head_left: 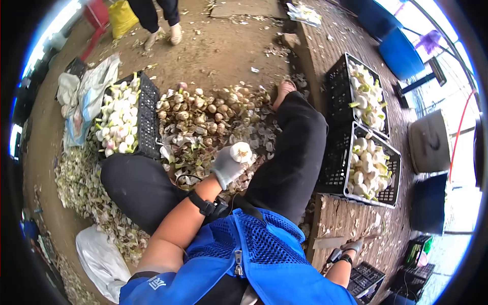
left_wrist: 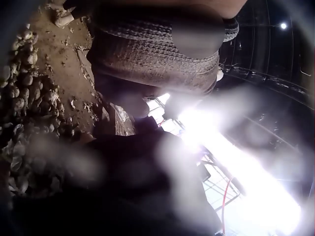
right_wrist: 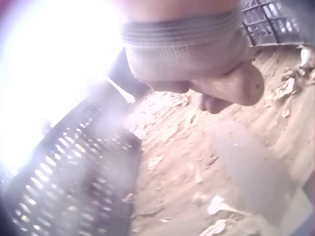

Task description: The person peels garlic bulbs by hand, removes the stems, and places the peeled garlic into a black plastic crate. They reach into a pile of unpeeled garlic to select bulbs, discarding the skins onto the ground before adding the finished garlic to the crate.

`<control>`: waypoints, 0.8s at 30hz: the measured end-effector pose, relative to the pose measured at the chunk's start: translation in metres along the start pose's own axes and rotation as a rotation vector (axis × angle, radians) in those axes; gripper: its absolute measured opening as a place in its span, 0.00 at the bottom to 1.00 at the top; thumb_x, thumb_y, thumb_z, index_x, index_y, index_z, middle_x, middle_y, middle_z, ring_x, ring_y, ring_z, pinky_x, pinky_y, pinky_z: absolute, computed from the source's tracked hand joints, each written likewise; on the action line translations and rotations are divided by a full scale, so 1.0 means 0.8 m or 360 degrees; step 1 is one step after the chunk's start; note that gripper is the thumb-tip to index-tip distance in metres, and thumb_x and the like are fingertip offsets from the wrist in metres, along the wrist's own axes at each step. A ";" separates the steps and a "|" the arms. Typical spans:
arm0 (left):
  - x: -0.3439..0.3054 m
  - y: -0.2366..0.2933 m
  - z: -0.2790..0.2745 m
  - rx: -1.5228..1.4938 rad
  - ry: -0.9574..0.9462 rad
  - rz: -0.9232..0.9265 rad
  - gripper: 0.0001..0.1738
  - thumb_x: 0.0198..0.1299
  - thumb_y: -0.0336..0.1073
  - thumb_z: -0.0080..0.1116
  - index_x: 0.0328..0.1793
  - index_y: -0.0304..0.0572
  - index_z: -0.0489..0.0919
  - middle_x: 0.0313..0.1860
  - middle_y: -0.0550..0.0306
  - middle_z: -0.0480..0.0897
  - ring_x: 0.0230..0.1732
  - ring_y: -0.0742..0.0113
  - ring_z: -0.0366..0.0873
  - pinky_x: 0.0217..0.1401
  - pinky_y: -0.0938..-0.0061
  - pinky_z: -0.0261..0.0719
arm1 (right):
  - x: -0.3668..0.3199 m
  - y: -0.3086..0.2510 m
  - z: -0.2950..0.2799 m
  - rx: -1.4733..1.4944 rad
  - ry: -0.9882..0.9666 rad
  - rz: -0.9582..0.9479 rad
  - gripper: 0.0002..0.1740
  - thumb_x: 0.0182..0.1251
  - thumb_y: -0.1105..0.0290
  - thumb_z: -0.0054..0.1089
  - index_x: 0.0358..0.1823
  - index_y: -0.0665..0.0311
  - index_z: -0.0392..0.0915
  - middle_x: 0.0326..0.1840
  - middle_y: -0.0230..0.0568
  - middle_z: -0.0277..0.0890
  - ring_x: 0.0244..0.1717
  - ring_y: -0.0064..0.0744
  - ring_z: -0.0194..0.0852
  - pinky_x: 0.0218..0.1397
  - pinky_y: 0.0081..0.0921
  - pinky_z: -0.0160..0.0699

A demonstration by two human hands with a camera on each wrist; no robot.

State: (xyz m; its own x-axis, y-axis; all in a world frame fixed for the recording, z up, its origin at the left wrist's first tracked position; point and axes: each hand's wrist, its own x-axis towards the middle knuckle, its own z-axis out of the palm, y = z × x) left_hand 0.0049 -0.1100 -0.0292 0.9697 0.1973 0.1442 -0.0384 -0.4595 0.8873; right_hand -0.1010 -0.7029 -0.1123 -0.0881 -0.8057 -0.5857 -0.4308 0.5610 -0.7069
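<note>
In the head view, my gloved left hand [head_left: 228, 166] holds a white garlic bulb [head_left: 240, 152] above the peelings between my legs. The left wrist view shows that glove [left_wrist: 152, 61] from behind; the bulb is hidden there. Off to the right, my gloved right hand [head_left: 352, 246] is at the handle of a knife, its wide blade [head_left: 329, 243] lying low over the wooden boards. Curled fingers of the right hand [right_wrist: 197, 69] show in the right wrist view, with the blurred blade [right_wrist: 256, 169] below them; the grip itself is partly hidden.
Crates of trimmed garlic stand at the left [head_left: 148, 117] and on the boards at the right [head_left: 373, 199]. Untrimmed bulbs [head_left: 198, 114] lie on the ground ahead. An empty black crate [head_left: 367, 279] is beside my right arm. Another person's legs [head_left: 155, 15] are farther off.
</note>
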 end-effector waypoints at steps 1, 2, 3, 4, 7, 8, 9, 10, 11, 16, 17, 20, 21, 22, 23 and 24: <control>0.002 0.015 -0.010 0.0044 -0.0076 -0.0193 0.14 0.52 0.42 0.69 0.34 0.39 0.81 0.28 0.54 0.84 0.29 0.64 0.81 0.35 0.71 0.77 | 0.012 -0.013 0.014 0.0096 -0.0227 -0.0192 0.17 0.58 0.48 0.58 0.40 0.49 0.69 0.22 0.27 0.60 0.25 0.25 0.60 0.34 0.29 0.65; 0.003 -0.003 -0.004 0.0022 -0.0069 -0.0248 0.14 0.52 0.43 0.69 0.35 0.39 0.82 0.29 0.53 0.84 0.30 0.64 0.81 0.35 0.71 0.77 | 0.026 -0.025 0.026 0.0192 -0.0453 -0.0382 0.16 0.58 0.52 0.60 0.40 0.50 0.69 0.23 0.26 0.62 0.25 0.25 0.62 0.33 0.26 0.66; 0.005 -0.010 -0.004 -0.0005 -0.0068 -0.0271 0.14 0.52 0.42 0.69 0.36 0.39 0.82 0.30 0.53 0.84 0.31 0.64 0.82 0.35 0.72 0.77 | -0.030 -0.039 0.042 0.0266 -0.0627 -0.0727 0.14 0.59 0.56 0.60 0.40 0.53 0.69 0.24 0.27 0.62 0.25 0.24 0.63 0.32 0.24 0.66; 0.005 -0.014 -0.005 -0.0032 -0.0072 -0.0294 0.14 0.52 0.42 0.69 0.36 0.39 0.82 0.31 0.53 0.84 0.32 0.65 0.82 0.36 0.72 0.77 | -0.132 -0.057 0.064 0.0342 -0.0797 -0.1070 0.13 0.59 0.61 0.61 0.40 0.56 0.69 0.24 0.27 0.63 0.26 0.23 0.64 0.31 0.22 0.67; 0.002 -0.024 -0.009 -0.0044 0.0051 -0.0146 0.14 0.52 0.41 0.69 0.37 0.39 0.82 0.31 0.54 0.84 0.33 0.66 0.82 0.37 0.73 0.77 | -0.260 -0.080 0.123 0.0346 -0.1367 -0.1669 0.14 0.57 0.72 0.64 0.42 0.58 0.70 0.30 0.27 0.71 0.30 0.22 0.71 0.33 0.22 0.71; -0.001 -0.032 -0.009 -0.0264 0.0066 -0.0153 0.12 0.52 0.38 0.68 0.38 0.39 0.83 0.31 0.54 0.84 0.34 0.66 0.83 0.38 0.73 0.77 | -0.273 -0.081 0.147 0.0334 -0.1612 -0.1861 0.14 0.55 0.74 0.64 0.42 0.60 0.71 0.31 0.28 0.73 0.31 0.22 0.73 0.34 0.23 0.73; -0.001 -0.027 -0.018 -0.0315 0.0053 -0.0184 0.12 0.52 0.39 0.69 0.37 0.39 0.82 0.31 0.53 0.84 0.33 0.64 0.82 0.37 0.72 0.77 | -0.335 -0.074 0.160 0.0026 -0.1718 -0.2221 0.12 0.54 0.75 0.65 0.39 0.61 0.73 0.30 0.30 0.76 0.30 0.23 0.74 0.34 0.23 0.73; -0.002 -0.021 -0.027 -0.0367 0.0047 -0.0221 0.13 0.51 0.40 0.69 0.36 0.39 0.81 0.30 0.53 0.84 0.32 0.62 0.82 0.35 0.70 0.77 | -0.419 -0.058 0.161 -0.0305 -0.1810 -0.2576 0.11 0.52 0.76 0.67 0.36 0.61 0.74 0.29 0.33 0.78 0.29 0.24 0.75 0.33 0.23 0.74; -0.005 -0.020 -0.034 -0.0235 0.0116 -0.0185 0.13 0.52 0.40 0.69 0.35 0.38 0.81 0.29 0.53 0.84 0.31 0.61 0.81 0.35 0.70 0.77 | -0.484 -0.044 0.159 -0.0580 -0.1789 -0.2874 0.11 0.51 0.74 0.68 0.34 0.62 0.75 0.28 0.36 0.79 0.27 0.29 0.76 0.32 0.24 0.74; -0.025 -0.031 -0.081 0.0155 0.0285 0.0633 0.13 0.48 0.37 0.66 0.38 0.39 0.81 0.30 0.54 0.83 0.33 0.61 0.82 0.38 0.71 0.79 | -0.614 0.052 0.191 -0.0984 -0.2646 -0.3756 0.13 0.42 0.66 0.68 0.29 0.55 0.74 0.24 0.36 0.75 0.24 0.40 0.76 0.26 0.34 0.75; -0.030 -0.054 -0.073 -0.0290 0.0236 0.0339 0.13 0.48 0.38 0.66 0.38 0.40 0.81 0.30 0.55 0.83 0.33 0.62 0.82 0.38 0.72 0.79 | -0.623 0.069 0.195 -0.0977 -0.2711 -0.3891 0.12 0.44 0.66 0.66 0.29 0.55 0.73 0.24 0.35 0.74 0.23 0.38 0.76 0.25 0.33 0.74; -0.049 -0.078 -0.067 -0.1129 0.0184 -0.0138 0.10 0.52 0.35 0.64 0.38 0.40 0.80 0.30 0.60 0.81 0.32 0.70 0.80 0.35 0.75 0.78 | -0.645 0.106 0.204 -0.0817 -0.2879 -0.4167 0.12 0.47 0.65 0.62 0.34 0.54 0.72 0.27 0.31 0.75 0.23 0.33 0.75 0.23 0.30 0.72; -0.053 -0.080 -0.065 -0.1304 0.0202 -0.0219 0.09 0.53 0.34 0.64 0.38 0.40 0.80 0.29 0.62 0.81 0.32 0.73 0.79 0.34 0.76 0.77 | -0.653 0.112 0.205 -0.0785 -0.2906 -0.4183 0.12 0.47 0.65 0.62 0.34 0.54 0.72 0.27 0.31 0.75 0.23 0.33 0.75 0.23 0.30 0.73; -0.057 -0.058 -0.076 -0.1630 0.0225 -0.0413 0.08 0.53 0.33 0.64 0.37 0.39 0.80 0.29 0.63 0.80 0.32 0.75 0.78 0.33 0.77 0.77 | -0.660 0.116 0.206 -0.0760 -0.2927 -0.4193 0.12 0.47 0.65 0.61 0.34 0.54 0.72 0.28 0.31 0.75 0.23 0.33 0.76 0.23 0.30 0.73; -0.058 -0.056 -0.080 -0.1637 0.0234 -0.0422 0.08 0.53 0.33 0.64 0.37 0.39 0.80 0.29 0.63 0.80 0.32 0.75 0.78 0.33 0.77 0.77 | -0.662 0.120 0.208 -0.0773 -0.2943 -0.4190 0.12 0.47 0.65 0.61 0.34 0.54 0.72 0.28 0.31 0.75 0.23 0.33 0.76 0.23 0.30 0.73; -0.057 -0.056 -0.084 -0.1342 0.0232 -0.0297 0.07 0.53 0.32 0.64 0.36 0.39 0.79 0.29 0.63 0.80 0.31 0.76 0.77 0.32 0.77 0.76 | -0.663 0.124 0.212 -0.0789 -0.2941 -0.4218 0.12 0.46 0.65 0.61 0.33 0.55 0.73 0.28 0.31 0.76 0.24 0.33 0.76 0.24 0.30 0.73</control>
State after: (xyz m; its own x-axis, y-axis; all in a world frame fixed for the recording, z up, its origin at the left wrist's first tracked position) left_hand -0.0539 -0.0401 -0.0465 0.9396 0.3409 -0.0321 -0.1040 0.3733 0.9218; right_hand 0.0550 -0.1879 0.0610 0.1210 0.9487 0.2922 0.9844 -0.0768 -0.1584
